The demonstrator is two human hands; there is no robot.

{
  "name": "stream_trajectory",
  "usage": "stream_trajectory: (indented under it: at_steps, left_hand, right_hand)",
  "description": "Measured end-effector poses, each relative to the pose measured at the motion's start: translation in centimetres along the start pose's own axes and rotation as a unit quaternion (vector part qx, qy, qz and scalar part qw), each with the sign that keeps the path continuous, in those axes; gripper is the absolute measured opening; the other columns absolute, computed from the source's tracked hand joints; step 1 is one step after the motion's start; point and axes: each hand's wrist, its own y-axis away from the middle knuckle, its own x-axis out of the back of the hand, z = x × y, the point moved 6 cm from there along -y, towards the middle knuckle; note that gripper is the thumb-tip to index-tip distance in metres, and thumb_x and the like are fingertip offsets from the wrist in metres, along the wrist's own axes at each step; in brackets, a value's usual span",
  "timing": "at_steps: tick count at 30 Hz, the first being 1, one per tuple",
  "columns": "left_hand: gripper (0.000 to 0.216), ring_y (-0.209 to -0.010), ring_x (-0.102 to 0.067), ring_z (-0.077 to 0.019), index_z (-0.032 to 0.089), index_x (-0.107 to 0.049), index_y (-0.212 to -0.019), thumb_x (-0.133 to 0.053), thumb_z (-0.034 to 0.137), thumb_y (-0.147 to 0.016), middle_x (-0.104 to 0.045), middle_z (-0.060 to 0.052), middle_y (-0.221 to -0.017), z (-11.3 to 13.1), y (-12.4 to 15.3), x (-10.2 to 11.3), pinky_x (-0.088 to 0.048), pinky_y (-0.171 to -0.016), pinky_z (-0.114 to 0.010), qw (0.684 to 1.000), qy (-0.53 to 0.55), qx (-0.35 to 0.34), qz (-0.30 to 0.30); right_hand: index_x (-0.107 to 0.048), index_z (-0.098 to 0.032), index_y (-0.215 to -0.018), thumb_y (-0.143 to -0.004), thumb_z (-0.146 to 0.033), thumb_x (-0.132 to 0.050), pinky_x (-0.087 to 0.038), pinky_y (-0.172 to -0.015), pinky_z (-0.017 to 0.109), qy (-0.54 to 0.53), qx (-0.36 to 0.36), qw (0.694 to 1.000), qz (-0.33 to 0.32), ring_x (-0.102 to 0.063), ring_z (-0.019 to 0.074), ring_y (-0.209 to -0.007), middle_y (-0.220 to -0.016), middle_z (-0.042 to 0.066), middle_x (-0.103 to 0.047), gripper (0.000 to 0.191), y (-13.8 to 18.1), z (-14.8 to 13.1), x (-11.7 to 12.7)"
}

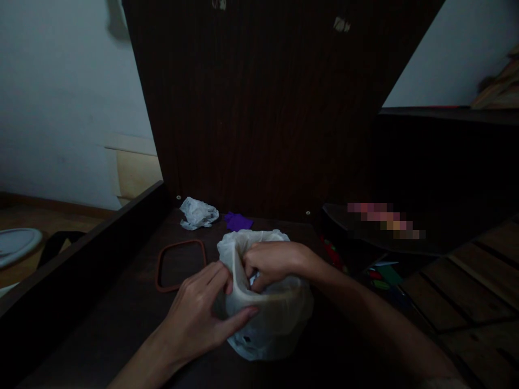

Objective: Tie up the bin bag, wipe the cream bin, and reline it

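Note:
A small bin (279, 319) lined with a whitish, translucent plastic bag stands on the dark wooden surface in front of me. My left hand (198, 302) holds its near left corner from outside, fingers curled by the rim and thumb along the wall. Inside the bin mouth is my right hand (271, 262), its fingers curled and pointing down. A bit of something pale shows beneath those fingers; what they hold, if anything, is hidden. Left of the bin lies a brown rounded-square ring frame (158, 270), flat on the surface and apart from my left hand.
Behind the bin lie a crumpled white plastic bag (198, 213) and a purple crumpled piece (238, 221). A tall dark wooden panel (259, 119) rises at the back. A raised dark edge (81, 248) runs along the left. Small coloured items (387, 274) lie at right, beside wooden slats (466, 286).

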Motion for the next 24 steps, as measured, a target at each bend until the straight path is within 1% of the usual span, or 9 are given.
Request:
stream_trajectory:
  at_steps: [2,6,8,11,15,17,19,22,24]
  left_hand:
    - [0.031,-0.065,-0.062,-0.0172,0.021,-0.054,-0.078,-0.075,0.042,-0.087,-0.062,0.0,-0.072,-0.2,0.6,-0.5,-0.047,-0.058,-0.027,1.0,0.02,0.004,-0.009]
    - [0.019,-0.067,-0.065,-0.0169,0.02,-0.06,-0.081,-0.064,0.03,-0.096,-0.066,-0.002,-0.073,-0.4,1.5,-1.5,-0.048,-0.061,-0.026,0.997,0.07,0.001,-0.045]
    - [0.019,-0.066,-0.064,-0.0162,0.02,-0.061,-0.08,-0.057,0.024,-0.098,-0.066,-0.002,-0.072,-0.4,1.7,-1.9,-0.047,-0.061,-0.025,0.995,0.088,-0.006,-0.057]
    - [0.022,-0.065,-0.063,-0.0163,0.02,-0.061,-0.077,-0.054,0.02,-0.098,-0.065,-0.002,-0.07,-0.3,2.1,-2.2,-0.047,-0.06,-0.024,0.994,0.094,-0.011,-0.061]
    - [0.022,-0.065,-0.065,-0.0168,0.02,-0.065,-0.081,-0.053,0.02,-0.099,-0.067,-0.003,-0.072,-0.1,2.7,-3.1,-0.049,-0.062,-0.025,0.992,0.098,-0.002,-0.083]
    - [0.025,-0.065,-0.065,-0.0166,0.02,-0.066,-0.082,-0.05,0.022,-0.101,-0.068,-0.003,-0.072,0.0,3.1,-3.5,-0.048,-0.062,-0.025,0.991,0.091,0.002,-0.102]
    - [0.025,-0.066,-0.066,-0.0166,0.02,-0.066,-0.082,-0.051,0.026,-0.102,-0.069,-0.004,-0.073,0.2,3.3,-3.7,-0.048,-0.062,-0.026,0.988,0.084,0.003,-0.128]
    - [0.024,-0.064,-0.065,-0.0169,0.02,-0.064,-0.079,-0.059,0.034,-0.098,-0.069,-0.002,-0.071,0.0,3.2,-2.8,-0.045,-0.061,-0.026,0.986,0.088,0.005,-0.142]
    - [0.03,-0.061,-0.063,-0.0164,0.02,-0.061,-0.073,-0.056,0.036,-0.098,-0.066,-0.001,-0.066,-0.4,2.5,-1.5,-0.044,-0.059,-0.026,0.988,0.108,0.015,-0.113]
  right_hand:
    - [-0.081,-0.018,-0.081,-0.08,-0.019,-0.079,-0.035,-0.056,0.026,-0.002,0.002,1.0,-0.007,-0.055,0.0132,-0.059,-0.07,-0.002,-0.073,0.002,-0.2,-0.3,-0.1]
    - [-0.08,-0.018,-0.08,-0.079,-0.019,-0.08,-0.036,-0.057,0.025,-0.002,0.007,1.0,-0.014,-0.054,0.0124,-0.059,-0.071,-0.003,-0.074,0.001,-0.6,-0.2,-0.5]
    - [-0.08,-0.018,-0.081,-0.08,-0.018,-0.079,-0.037,-0.058,0.025,0.001,0.013,1.0,-0.017,-0.054,0.0123,-0.059,-0.073,-0.002,-0.074,0.002,-0.7,-0.1,-0.8]
    - [-0.08,-0.016,-0.083,-0.082,-0.015,-0.076,-0.036,-0.058,0.026,0.004,0.02,1.0,-0.017,-0.054,0.0124,-0.06,-0.075,-0.001,-0.076,0.005,-0.7,0.0,-1.1]
    - [-0.081,-0.015,-0.086,-0.084,-0.012,-0.072,-0.038,-0.061,0.026,0.008,0.024,1.0,-0.009,-0.059,0.014,-0.065,-0.079,0.001,-0.077,0.01,-0.5,-0.2,-1.3]
    - [-0.081,-0.017,-0.09,-0.084,-0.011,-0.072,-0.041,-0.066,0.025,0.009,0.025,1.0,-0.003,-0.062,0.0151,-0.073,-0.087,0.002,-0.079,0.012,-0.4,-0.2,-1.3]
    - [-0.081,-0.018,-0.096,-0.086,-0.013,-0.072,-0.043,-0.071,0.025,0.012,0.024,1.0,0.004,-0.065,0.0166,-0.08,-0.095,0.003,-0.08,0.016,-0.1,-0.2,-1.1]
    - [-0.08,-0.02,-0.106,-0.089,-0.017,-0.071,-0.045,-0.075,0.026,0.005,0.035,0.999,0.02,-0.069,0.0184,-0.088,-0.104,0.005,-0.079,0.02,0.9,-0.2,-0.3]
    - [-0.079,-0.022,-0.112,-0.091,-0.021,-0.071,-0.046,-0.079,0.025,-0.024,0.055,0.997,0.043,-0.071,0.0181,-0.092,-0.107,0.004,-0.079,0.022,2.0,-0.3,0.9]
